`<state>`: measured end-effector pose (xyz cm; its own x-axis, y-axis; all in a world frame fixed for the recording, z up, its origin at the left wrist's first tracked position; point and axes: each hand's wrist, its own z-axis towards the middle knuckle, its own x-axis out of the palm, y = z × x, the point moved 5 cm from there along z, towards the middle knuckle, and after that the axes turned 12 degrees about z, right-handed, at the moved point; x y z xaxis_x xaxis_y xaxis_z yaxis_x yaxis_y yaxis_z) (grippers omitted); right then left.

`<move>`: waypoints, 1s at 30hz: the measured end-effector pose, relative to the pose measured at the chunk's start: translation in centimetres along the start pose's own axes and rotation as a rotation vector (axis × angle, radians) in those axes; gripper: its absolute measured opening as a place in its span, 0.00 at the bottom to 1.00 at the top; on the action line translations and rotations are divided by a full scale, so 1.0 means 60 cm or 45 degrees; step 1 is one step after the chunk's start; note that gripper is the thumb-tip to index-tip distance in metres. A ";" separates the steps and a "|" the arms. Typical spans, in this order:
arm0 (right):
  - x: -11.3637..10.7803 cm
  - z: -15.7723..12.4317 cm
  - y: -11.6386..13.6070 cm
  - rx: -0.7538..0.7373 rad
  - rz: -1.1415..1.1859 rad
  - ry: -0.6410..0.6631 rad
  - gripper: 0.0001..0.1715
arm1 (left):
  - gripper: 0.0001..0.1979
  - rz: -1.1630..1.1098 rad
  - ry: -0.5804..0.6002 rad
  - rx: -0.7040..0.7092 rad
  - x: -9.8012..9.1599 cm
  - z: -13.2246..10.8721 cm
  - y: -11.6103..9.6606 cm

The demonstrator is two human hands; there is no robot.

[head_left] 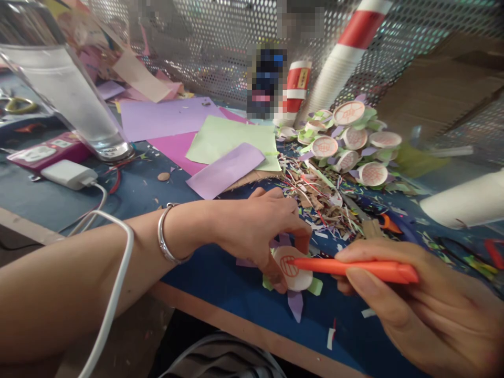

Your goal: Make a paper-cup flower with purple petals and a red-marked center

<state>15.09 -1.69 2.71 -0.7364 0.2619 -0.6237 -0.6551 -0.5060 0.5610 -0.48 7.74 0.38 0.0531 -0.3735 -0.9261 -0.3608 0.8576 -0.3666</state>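
Observation:
My left hand (271, 226), with a silver bangle at the wrist, is closed around a paper-cup craft piece (301, 278) on the blue table. The piece is a white cup base with green and purple paper tabs sticking out, and orange lines inside a circle mark its top. Between the thumb and fingers of my right hand (413, 299) is an orange marker (366, 269). Its tip touches the drawn pattern. Behind my hands, several similar craft pieces (348, 139) with orange patterns are piled together.
Paper scraps (323, 194) lie heaped beyond my hands. Purple (169, 118) and green paper sheets (236, 139) are further left. A tall glass of water (79, 89) stands near a white charger (69, 174), whose cable crosses my left forearm. Stacked paper cups (334, 68) lean at the back.

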 end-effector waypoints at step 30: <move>-0.008 -0.001 -0.019 0.041 0.029 -0.012 0.03 | 0.24 -0.014 -0.007 0.021 -0.001 0.001 0.001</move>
<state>16.22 -1.31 2.33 -0.7529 0.2587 -0.6052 -0.6430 -0.4850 0.5927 -0.45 7.81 0.44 0.0619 -0.3811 -0.9224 -0.3446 0.8592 -0.3782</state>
